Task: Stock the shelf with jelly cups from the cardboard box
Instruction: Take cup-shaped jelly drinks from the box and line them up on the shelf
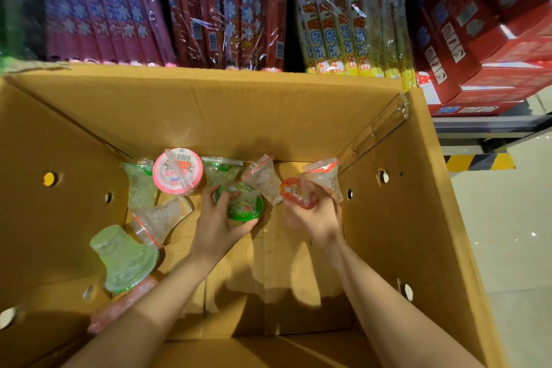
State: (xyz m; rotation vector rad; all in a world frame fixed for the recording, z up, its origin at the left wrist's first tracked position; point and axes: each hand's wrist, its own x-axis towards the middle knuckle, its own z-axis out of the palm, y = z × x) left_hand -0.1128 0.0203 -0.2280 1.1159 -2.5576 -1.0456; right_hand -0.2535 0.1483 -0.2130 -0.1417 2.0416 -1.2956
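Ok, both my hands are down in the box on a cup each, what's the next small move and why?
Probably lift both hands straight up out of the cardboard box. The left hand already grips a green-lidded jelly cup and the right hand grips a red-lidded cup, so neither has room for another. The box walls are tall, so rise clear of them before turning toward the shelf.

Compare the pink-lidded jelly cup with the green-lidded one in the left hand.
The pink-lidded jelly cup rests in the cardboard box, untouched; the green-lidded jelly cup is gripped by the left hand. The pink lid faces the camera nearly square; the green one tilts. Lid colours differ. Both are sealed, round-lidded cups.
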